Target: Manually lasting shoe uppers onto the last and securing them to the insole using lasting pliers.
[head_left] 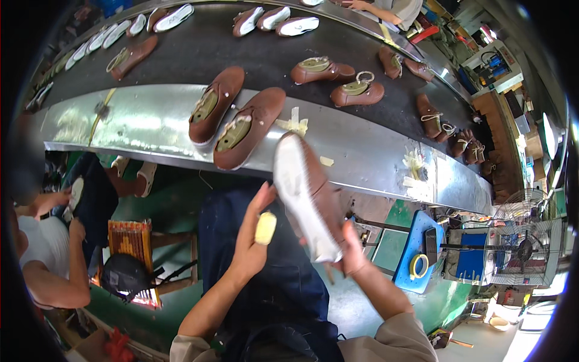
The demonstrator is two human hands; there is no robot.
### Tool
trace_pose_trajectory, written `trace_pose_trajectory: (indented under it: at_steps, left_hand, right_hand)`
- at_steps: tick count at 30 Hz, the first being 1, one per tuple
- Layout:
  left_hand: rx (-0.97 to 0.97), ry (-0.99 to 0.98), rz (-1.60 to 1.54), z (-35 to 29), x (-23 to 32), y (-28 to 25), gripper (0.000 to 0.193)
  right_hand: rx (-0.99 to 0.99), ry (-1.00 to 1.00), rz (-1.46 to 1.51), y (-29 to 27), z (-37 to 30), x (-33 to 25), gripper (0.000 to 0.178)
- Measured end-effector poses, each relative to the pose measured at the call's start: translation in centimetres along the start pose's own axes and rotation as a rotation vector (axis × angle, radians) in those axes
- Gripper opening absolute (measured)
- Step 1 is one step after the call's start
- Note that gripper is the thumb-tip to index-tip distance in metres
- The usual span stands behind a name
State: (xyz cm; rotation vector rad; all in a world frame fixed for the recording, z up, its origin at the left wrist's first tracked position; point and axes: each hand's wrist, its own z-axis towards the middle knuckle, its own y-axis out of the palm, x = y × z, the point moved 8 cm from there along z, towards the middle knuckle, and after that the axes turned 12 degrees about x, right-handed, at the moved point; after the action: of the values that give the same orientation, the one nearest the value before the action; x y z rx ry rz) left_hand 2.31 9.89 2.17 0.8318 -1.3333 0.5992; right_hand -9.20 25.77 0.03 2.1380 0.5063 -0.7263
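Note:
A brown lace-up shoe with a white sole is tilted in front of me, sole toward the left, slightly blurred. My right hand grips it at its lower end. Left of the shoe, my left hand is open, fingers stretched up close to the sole. A yellow piece sits where its thumb is; it looks like a wrap, but I cannot tell for sure. Two more brown shoes, one on the left and one nearer me, stand on the metal ledge just beyond.
Past the metal ledge runs a dark conveyor belt carrying several brown shoes. A blue stool at the right holds a tape roll and a phone, beside a fan. A co-worker sits at the left.

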Motion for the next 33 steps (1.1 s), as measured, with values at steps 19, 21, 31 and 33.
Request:
trace_pose_trajectory:
  at_steps: [19,21,31,33]
  left_hand:
    - [0.447,0.31,0.515,10.7,2.5,-6.0,0.069]
    - [0.491,0.359,0.511,8.2,1.6,-5.1,0.067]
    - [0.055,0.179,0.474,-10.1,-2.2,-4.1,0.091]
    - [-0.041,0.162,0.502,-12.2,-2.4,-5.0,0.078]
  right_hand:
    - [0.83,-0.922,-1.254,-7.6,6.4,-22.2,0.034]
    - [0.73,-0.72,-1.27,-4.9,5.5,-17.1,0.032]
    - [0.388,-0.499,-0.98,5.4,1.0,0.7,0.049]
    - [0.383,-0.429,-1.003,4.3,0.3,2.7,0.042]
